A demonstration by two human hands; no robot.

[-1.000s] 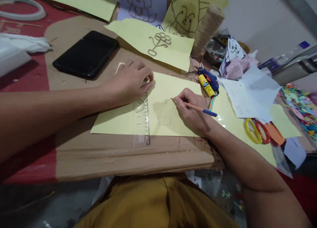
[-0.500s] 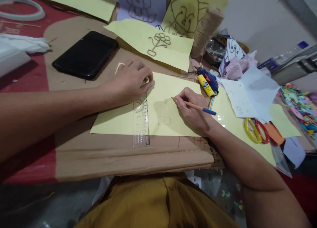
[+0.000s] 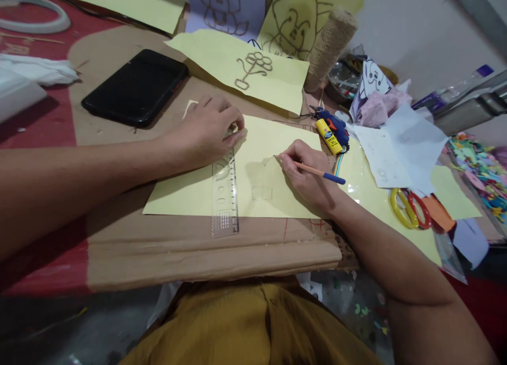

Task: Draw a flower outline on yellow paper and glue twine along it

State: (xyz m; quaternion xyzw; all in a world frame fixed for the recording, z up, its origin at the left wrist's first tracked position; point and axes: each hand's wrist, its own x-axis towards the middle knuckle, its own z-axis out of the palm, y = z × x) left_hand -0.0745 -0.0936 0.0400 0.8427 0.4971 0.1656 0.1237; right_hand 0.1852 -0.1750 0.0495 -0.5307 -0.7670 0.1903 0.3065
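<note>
A sheet of yellow paper (image 3: 180, 196) lies in front of me with a faint pencil sketch (image 3: 262, 193) of a small pot shape and a thin curved stem. My right hand (image 3: 307, 169) grips a pencil (image 3: 317, 172) with a blue end, its tip touching the paper at the top of the stem. On the paper's left part rests my left hand (image 3: 209, 127), fingers curled with thumb near forefinger, over the upper end of a clear plastic ruler (image 3: 225, 196). The ruler's lower end sticks out past the paper's near edge.
Behind the sheet are a black phone (image 3: 137, 87), a yellow flower drawing (image 3: 285, 85) and a twine spool (image 3: 330, 48). To the right lie a glue stick (image 3: 328, 136), a blue glue gun (image 3: 340, 130), scissors (image 3: 410, 209) and paper scraps (image 3: 481, 175). A white tape ring (image 3: 59, 19) sits far left.
</note>
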